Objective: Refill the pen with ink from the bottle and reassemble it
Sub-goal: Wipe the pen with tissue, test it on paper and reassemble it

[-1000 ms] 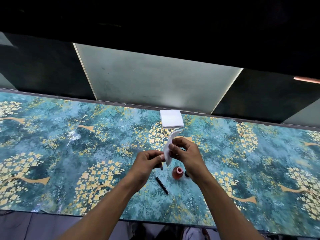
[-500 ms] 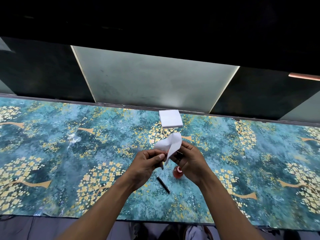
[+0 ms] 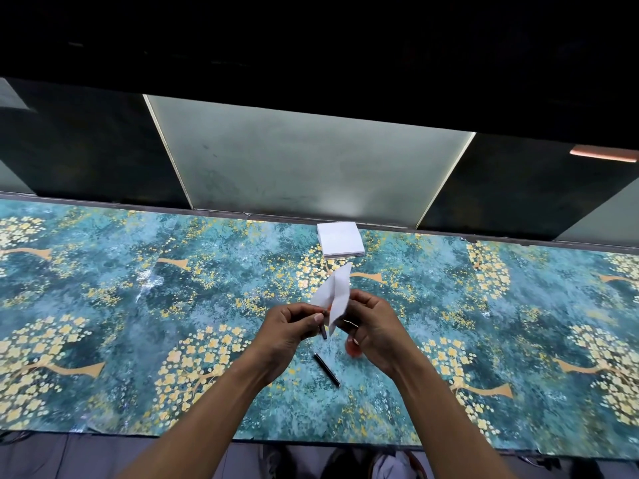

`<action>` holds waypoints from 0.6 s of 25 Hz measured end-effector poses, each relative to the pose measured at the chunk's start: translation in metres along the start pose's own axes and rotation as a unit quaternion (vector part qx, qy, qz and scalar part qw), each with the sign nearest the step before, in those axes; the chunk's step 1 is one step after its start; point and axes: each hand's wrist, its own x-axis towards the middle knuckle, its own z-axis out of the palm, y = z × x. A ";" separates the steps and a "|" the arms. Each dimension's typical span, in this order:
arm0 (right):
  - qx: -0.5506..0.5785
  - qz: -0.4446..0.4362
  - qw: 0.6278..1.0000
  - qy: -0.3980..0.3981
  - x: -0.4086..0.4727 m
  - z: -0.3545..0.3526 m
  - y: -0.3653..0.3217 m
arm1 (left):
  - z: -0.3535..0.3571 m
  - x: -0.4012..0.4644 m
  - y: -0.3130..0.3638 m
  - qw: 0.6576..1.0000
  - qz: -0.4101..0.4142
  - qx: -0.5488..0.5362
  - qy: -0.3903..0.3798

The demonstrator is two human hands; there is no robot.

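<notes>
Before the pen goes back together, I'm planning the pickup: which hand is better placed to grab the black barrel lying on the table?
Probably the left hand. The black barrel lies just below and beside it, but it pinches a small dark pen part. The right hand is busy holding the tissue.

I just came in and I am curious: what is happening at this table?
A person is wiping a pen part with a tissue. The left hand pinches the dark pen part, and the right hand holds the tissue against it. Another black pen piece lies on the table. The ink bottle is mostly hidden under the right hand. A tissue stack sits farther back.
</notes>
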 end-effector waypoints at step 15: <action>-0.226 -0.040 0.973 -0.035 -0.014 -0.032 -0.017 | 0.047 -0.013 -0.025 0.996 -0.024 -0.054 0.064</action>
